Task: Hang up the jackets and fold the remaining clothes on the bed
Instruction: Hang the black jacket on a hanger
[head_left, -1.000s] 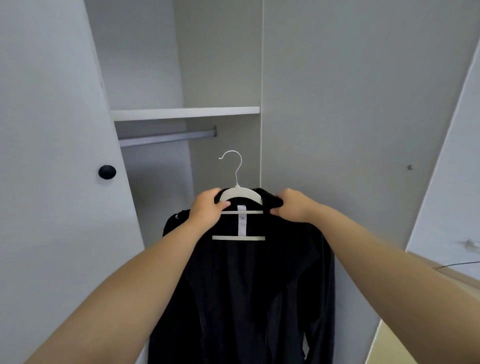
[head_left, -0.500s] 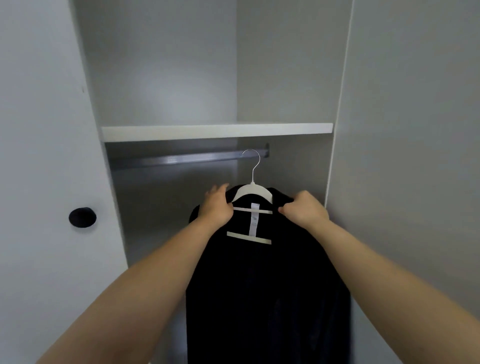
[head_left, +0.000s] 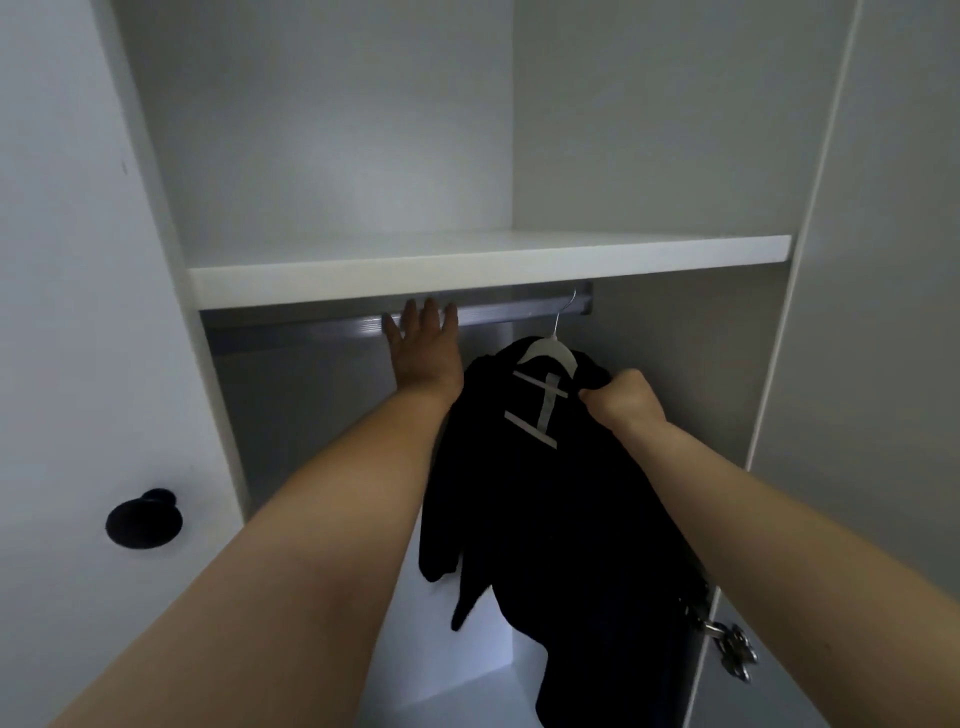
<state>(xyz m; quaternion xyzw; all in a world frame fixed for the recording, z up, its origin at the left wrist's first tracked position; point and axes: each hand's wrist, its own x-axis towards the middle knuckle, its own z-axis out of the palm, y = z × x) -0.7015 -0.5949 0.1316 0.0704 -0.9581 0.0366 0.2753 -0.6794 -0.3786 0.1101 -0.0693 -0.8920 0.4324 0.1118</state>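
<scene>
A black jacket (head_left: 561, 519) hangs limp inside an open wardrobe (head_left: 649, 156). Its dark folds trail down below the right wrist and one sleeve dangles lower left of it. The collar is draped over a white hanger (head_left: 550, 358) with two pale crossbars, tilted to the right. The right hand (head_left: 626, 400) holds the jacket's shoulder at the hanger's right end, its fingers (head_left: 592, 397) curled tight and pinching the cloth. The left hand (head_left: 423, 353) is just left of the jacket with its fingers (head_left: 431, 317) straight and slightly spread, holding nothing. Their tips overlap a grey rail (head_left: 498, 314), but it is unclear whether they touch it. The hanger's thin wire hook rises up and left of the right fingers to the rail's right end, and whether it sits over the rail is hard to make out. The jacket's hem is cut off at the bottom edge. Well below and left of the left fingers, a round black knob (head_left: 144, 518) sits on the white door (head_left: 78, 312). A metal hinge (head_left: 732, 649) shows below the right forearm. A white shelf (head_left: 467, 283) runs directly above the rail.
</scene>
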